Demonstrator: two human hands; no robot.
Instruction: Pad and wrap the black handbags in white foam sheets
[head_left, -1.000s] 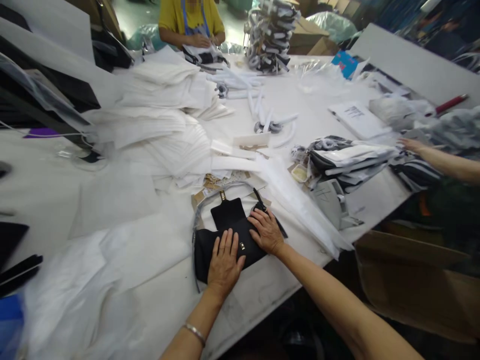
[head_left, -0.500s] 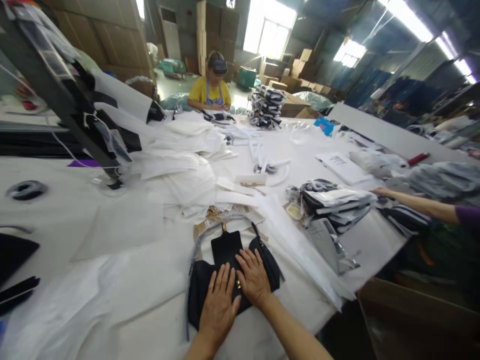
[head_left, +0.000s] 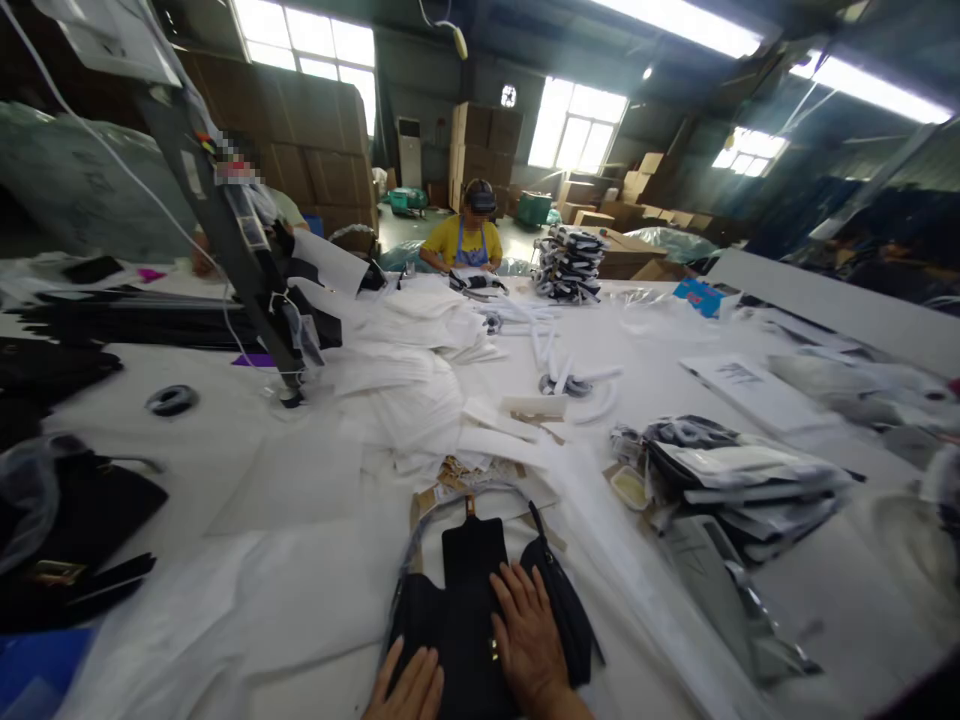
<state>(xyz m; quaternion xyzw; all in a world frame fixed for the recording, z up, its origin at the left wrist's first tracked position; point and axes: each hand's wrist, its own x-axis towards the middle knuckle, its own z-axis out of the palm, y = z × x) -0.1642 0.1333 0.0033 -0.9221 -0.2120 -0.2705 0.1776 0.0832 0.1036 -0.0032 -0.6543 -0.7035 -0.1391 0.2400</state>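
A black handbag (head_left: 465, 600) lies flat on the white table (head_left: 660, 350), its flap open toward the far side and a wrapped strap looping around it. My left hand (head_left: 409, 690) rests flat on the bag's near left part, fingers stretched out, partly cut off by the frame's bottom edge. My right hand (head_left: 529, 640) lies flat on the bag's middle right, fingers spread, beside a small gold clasp.
Piles of white dust bags (head_left: 405, 390) cover the table's middle. A stack of packed bags (head_left: 735, 480) sits to the right. More black bags (head_left: 67, 530) lie at the left. A person in yellow (head_left: 469, 240) works at the far end beside another stack (head_left: 570, 265).
The view has tilted upward, so my hands and the bag now sit at the frame's bottom. Both hands stay flat on the bag. The co-worker's arm at right has left the view.
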